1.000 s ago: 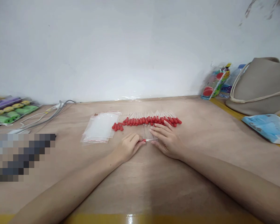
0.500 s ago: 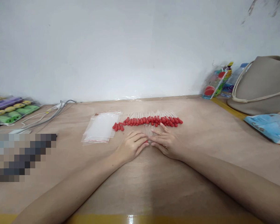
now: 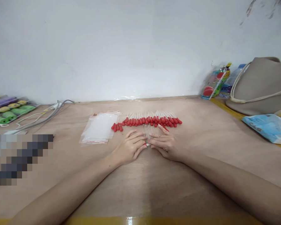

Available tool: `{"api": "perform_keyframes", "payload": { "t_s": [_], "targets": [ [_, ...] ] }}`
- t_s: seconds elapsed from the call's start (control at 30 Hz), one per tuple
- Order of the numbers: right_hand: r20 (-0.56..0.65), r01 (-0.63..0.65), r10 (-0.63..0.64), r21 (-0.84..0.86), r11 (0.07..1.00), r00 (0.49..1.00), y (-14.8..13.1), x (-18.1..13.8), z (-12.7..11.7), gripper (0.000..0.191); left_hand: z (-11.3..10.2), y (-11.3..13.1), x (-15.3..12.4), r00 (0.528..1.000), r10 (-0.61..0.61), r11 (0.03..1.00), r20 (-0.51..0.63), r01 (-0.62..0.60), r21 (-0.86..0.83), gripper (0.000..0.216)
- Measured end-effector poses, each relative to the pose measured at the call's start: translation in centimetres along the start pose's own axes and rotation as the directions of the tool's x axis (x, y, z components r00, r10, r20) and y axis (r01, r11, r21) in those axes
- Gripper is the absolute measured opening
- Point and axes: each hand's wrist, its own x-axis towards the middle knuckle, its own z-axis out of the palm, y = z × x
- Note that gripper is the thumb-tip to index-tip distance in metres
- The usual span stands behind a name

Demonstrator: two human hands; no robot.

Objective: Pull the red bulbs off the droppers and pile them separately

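Note:
At the middle of the table my left hand (image 3: 132,146) is closed, thumb and fingers pinching a small red rubber bulb (image 3: 145,145). My right hand (image 3: 166,144) faces it, its thumb and fingers closed on a thin glass tube (image 3: 149,145) that lies between both hands. Just beyond the fingertips are several bare glass tubes (image 3: 149,128). Behind them runs a row of glass droppers with red bulbs (image 3: 152,120), tips toward the wall. A few loose red bulbs (image 3: 117,127) lie left of the row. Some red shows beside my raised right index finger.
Clear zip bags (image 3: 99,128) are stacked left of the bulbs. Cables (image 3: 44,116) and packed green and purple rolls (image 3: 10,107) lie far left, near a blurred-out patch. At right are bottles (image 3: 212,84), a grey bag (image 3: 264,84) and a blue packet (image 3: 264,126).
Both hands stay close together, with the red bulb and glass tube showing more clearly between them. The whole view has shifted slightly.

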Motion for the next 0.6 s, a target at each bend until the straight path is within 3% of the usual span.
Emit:
{"api": "perform_keyframes", "payload": {
  "t_s": [0.47,0.6],
  "targets": [
    [-0.063,0.065,-0.063,0.022,0.998,0.996,0.4,-0.8,-0.1,0.031,-0.5,0.1,-0.1,0.999,0.026,0.998,-0.020,-0.027,-0.051,0.015],
    [-0.073,0.029,-0.027,0.017,0.999,0.997,1.1,-1.2,-0.6,0.033,-0.7,-0.3,-0.5,0.999,-0.023,0.996,-0.048,0.018,-0.093,0.016]
  ]
}}
